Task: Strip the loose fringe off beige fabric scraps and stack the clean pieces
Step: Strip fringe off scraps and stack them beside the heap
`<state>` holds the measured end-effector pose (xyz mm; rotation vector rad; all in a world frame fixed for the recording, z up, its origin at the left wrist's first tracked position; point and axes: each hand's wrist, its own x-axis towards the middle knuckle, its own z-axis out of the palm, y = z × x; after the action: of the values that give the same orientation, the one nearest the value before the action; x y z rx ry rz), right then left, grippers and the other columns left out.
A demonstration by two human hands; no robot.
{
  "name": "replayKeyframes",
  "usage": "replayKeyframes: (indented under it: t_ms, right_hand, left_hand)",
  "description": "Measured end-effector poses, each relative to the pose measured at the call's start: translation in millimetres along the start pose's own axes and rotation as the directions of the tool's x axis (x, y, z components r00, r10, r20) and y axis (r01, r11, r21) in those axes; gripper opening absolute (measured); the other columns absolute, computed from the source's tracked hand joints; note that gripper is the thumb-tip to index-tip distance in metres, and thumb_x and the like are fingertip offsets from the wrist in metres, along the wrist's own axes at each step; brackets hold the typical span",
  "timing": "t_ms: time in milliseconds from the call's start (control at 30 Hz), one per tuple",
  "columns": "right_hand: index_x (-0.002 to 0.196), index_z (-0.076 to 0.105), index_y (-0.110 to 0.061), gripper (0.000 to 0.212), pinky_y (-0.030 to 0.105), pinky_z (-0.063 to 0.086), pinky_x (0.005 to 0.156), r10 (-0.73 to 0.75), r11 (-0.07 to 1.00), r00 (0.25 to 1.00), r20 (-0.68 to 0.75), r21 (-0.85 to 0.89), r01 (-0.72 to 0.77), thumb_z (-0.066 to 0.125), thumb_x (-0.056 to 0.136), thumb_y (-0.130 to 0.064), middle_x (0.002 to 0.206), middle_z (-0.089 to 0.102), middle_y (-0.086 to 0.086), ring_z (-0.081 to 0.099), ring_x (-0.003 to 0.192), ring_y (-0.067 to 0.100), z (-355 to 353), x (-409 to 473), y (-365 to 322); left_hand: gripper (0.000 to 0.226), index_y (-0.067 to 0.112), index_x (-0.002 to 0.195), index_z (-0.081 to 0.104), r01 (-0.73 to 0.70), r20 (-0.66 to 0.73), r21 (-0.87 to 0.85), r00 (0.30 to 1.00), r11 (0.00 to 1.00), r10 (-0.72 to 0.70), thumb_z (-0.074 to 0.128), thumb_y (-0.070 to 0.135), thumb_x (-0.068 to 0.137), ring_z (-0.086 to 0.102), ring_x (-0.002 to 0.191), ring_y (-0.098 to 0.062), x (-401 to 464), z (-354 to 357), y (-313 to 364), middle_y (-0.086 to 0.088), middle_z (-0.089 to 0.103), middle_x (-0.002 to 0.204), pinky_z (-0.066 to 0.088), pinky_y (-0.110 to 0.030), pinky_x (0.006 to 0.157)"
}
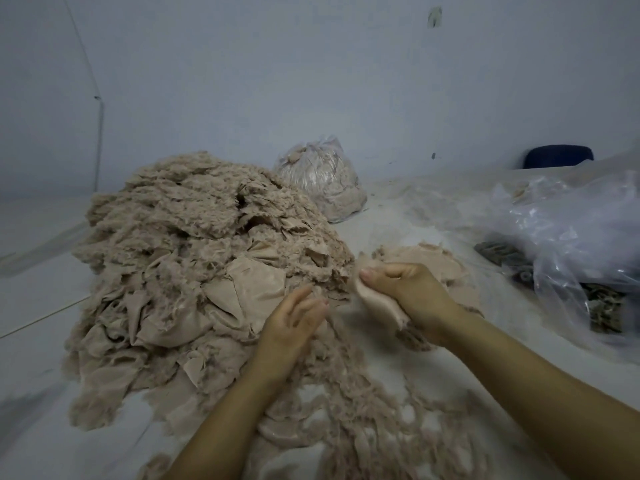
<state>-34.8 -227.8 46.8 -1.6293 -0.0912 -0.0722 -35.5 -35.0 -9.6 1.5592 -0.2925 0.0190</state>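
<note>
Fingers of the right hand (398, 289) curl round a beige scrap (377, 303), held just above the desk (433, 348) in front of a small stack of clean pieces (429, 261). Beside it, the left hand (294, 323) hangs loosely open, fingertips brushing fringe (346, 375) near the big pile of scraps (207, 265).

no readable text, labels, brands, numbers, signs

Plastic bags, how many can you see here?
2: a tied plastic bag of beige scraps behind the big scrap pile, and a loose clear plastic bag at right. More may be hidden.
</note>
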Motion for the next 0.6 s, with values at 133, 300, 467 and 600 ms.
replayKeyframes:
  t_ms: [133, 300, 467, 600]
  right_hand:
    - [0.074, 0.075, -0.013, 0.019, 0.021, 0.048, 0.046, 0.044, 0.987, 0.984, 0.175, 0.148, -0.070, 0.069, 0.075, -0.031, 0.066, 0.070, 0.008, 0.063, 0.052, 0.013, 16, -12, 10]
    - [0.089, 0.073, -0.004, 0.014, 0.020, 0.047, 0.044, 0.060, 0.979, 0.993, -0.100, 0.202, -0.039, 0.066, 0.087, -0.016, 0.067, 0.070, 0.008, 0.062, 0.051, 0.014, 13, -10, 22]
    - [0.082, 0.071, -0.008, 0.013, 0.018, 0.046, 0.042, 0.081, 0.959, 0.960, -0.267, 0.285, -0.001, 0.063, 0.089, -0.015, 0.061, 0.069, 0.003, 0.060, 0.049, 0.013, 7, -12, 24]
    - [0.086, 0.063, -0.003, 0.016, 0.014, 0.035, 0.031, 0.143, 0.882, 0.986, -0.086, 0.464, -0.087, 0.057, 0.093, -0.016, 0.047, 0.059, 0.001, 0.050, 0.033, 0.006, 21, -19, 20]
  left_hand:
    - [0.051, 0.019, 0.127, 0.047, 0.038, 0.208, -0.077, 0.978, 0.996, -0.021, 0.059, 0.034, 0.080, 0.064, 0.050, -0.020, -4, 6, 0, -0.017, 0.059, 0.069, 0.053, -0.031, 0.045]
    - [0.037, 0.003, 0.078, 0.062, 0.044, -0.051, -0.138, 0.997, 0.990, -0.052, 0.061, 0.040, 0.075, 0.032, 0.037, -0.007, 5, 2, -10, -0.003, 0.046, 0.053, 0.024, -0.016, 0.035]
    - [0.033, 0.010, 0.065, 0.048, 0.011, -0.223, -0.247, 0.972, 0.969, -0.068, 0.055, 0.032, 0.088, 0.022, 0.031, -0.007, 13, -9, -12, 0.003, 0.032, 0.037, 0.020, -0.016, 0.034]
    - [0.029, 0.006, 0.072, 0.048, 0.038, -0.074, -0.178, 0.996, 0.983, -0.052, 0.055, 0.032, 0.086, 0.030, 0.035, -0.007, 11, -12, -13, 0.001, 0.038, 0.045, 0.028, -0.017, 0.036]
